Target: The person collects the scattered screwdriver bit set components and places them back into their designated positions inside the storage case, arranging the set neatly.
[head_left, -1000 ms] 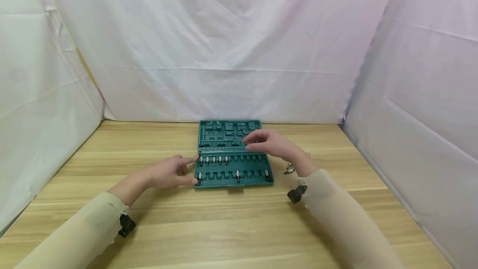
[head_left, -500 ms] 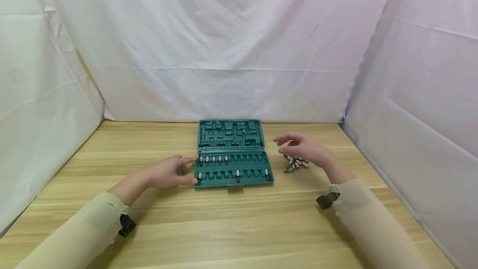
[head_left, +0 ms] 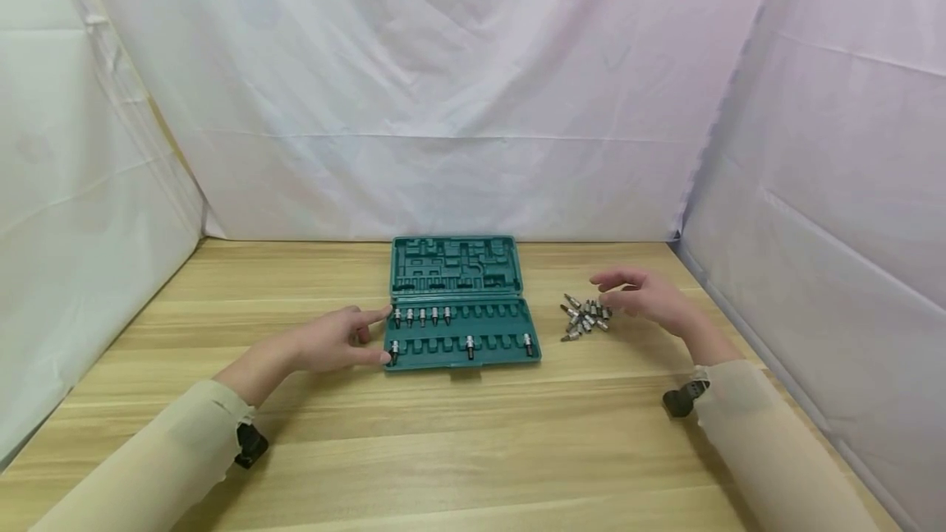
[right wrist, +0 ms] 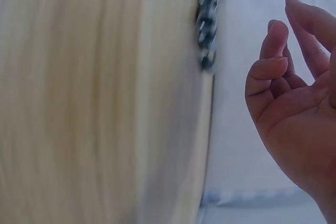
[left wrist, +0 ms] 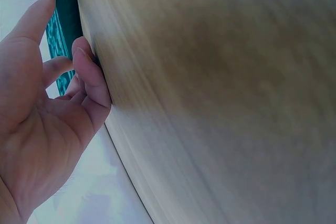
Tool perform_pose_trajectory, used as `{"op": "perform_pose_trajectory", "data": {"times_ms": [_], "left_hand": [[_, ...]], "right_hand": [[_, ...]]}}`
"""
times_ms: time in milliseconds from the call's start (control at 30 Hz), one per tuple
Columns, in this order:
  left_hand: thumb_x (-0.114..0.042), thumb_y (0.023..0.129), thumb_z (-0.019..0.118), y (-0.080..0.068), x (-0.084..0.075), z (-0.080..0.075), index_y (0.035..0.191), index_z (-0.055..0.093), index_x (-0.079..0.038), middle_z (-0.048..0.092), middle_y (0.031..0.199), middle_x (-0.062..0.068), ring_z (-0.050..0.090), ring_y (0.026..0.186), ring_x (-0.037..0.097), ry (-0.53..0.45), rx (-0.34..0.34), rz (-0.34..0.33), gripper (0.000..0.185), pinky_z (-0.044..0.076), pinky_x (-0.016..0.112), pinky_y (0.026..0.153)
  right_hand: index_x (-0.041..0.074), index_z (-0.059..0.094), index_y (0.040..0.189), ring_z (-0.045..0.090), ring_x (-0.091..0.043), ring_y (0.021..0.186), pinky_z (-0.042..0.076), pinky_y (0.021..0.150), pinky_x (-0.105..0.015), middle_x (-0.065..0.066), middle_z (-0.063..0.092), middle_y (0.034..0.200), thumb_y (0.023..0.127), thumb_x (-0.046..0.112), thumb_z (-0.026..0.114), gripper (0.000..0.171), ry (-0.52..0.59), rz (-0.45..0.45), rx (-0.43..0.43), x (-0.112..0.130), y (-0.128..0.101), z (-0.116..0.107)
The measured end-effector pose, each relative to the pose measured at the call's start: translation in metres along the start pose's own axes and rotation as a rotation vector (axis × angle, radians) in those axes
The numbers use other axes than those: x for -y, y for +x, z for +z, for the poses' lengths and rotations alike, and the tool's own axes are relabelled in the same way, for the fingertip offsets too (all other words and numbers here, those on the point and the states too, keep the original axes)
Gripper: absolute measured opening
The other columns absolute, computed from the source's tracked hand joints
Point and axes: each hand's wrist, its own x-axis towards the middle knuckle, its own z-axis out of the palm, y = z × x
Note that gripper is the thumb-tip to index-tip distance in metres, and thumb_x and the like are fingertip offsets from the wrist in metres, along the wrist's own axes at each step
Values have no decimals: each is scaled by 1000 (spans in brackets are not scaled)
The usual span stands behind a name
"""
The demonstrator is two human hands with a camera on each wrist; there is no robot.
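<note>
An open teal tool case [head_left: 458, 327] lies flat on the wooden table [head_left: 443, 433], with several metal bits standing in its front tray. My left hand [head_left: 347, 341] rests against the case's left edge [left wrist: 62, 30], thumb and forefinger touching it. My right hand [head_left: 639, 295] hovers with loosely bent fingers, holding nothing, just right of and above a pile of loose metal bits [head_left: 585, 317]. The right wrist view shows the same empty hand [right wrist: 294, 98] near the pile of bits [right wrist: 206, 19].
White cloth walls [head_left: 458, 105] close in the table at the back and on both sides. Bare wood stretches in front of the case toward me. The case's lid half [head_left: 454, 265] lies open toward the back wall.
My right hand has left the middle of the case and swung right, now hovering over the loose bits. The left hand has stayed put at the case's left edge.
</note>
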Motion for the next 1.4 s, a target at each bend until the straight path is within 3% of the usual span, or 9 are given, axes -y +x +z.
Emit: {"op": "perform_pose_trajectory", "data": {"times_ms": [267, 433, 667, 1400], "left_hand": [[-51, 103, 75, 0, -1, 0, 174, 32, -11, 60, 119, 11, 59, 102, 19, -3, 2, -6, 92, 52, 38, 86], [-52, 103, 75, -1, -1, 0, 174, 32, -12, 60, 120, 11, 59, 103, 19, -3, 1, -12, 92, 52, 38, 87], [-50, 103, 76, -1, -2, 1, 174, 32, -12, 58, 116, 10, 56, 99, 20, -16, 6, -15, 92, 50, 36, 83], [-50, 103, 77, -1, -1, 1, 174, 31, -13, 57, 114, 9, 56, 96, 19, -20, 7, -14, 93, 49, 36, 81]], "right_hand": [[7, 68, 147, 68, -26, 107, 59, 82, -38, -23, 69, 141, 105, 24, 75, 46, -56, 37, 3, -23, 1, -14], [7, 69, 146, 68, -25, 106, 58, 86, -38, -20, 72, 136, 106, 27, 75, 45, -146, 50, 34, -25, 5, -18], [-1, 68, 142, 67, -17, 90, 57, 77, -32, -18, 76, 122, 104, 18, 75, 43, -139, 87, 88, -27, 12, -19], [-3, 72, 135, 64, -18, 94, 54, 82, -34, -15, 77, 118, 103, 17, 76, 38, -223, 104, 97, -24, 18, -17]]}}
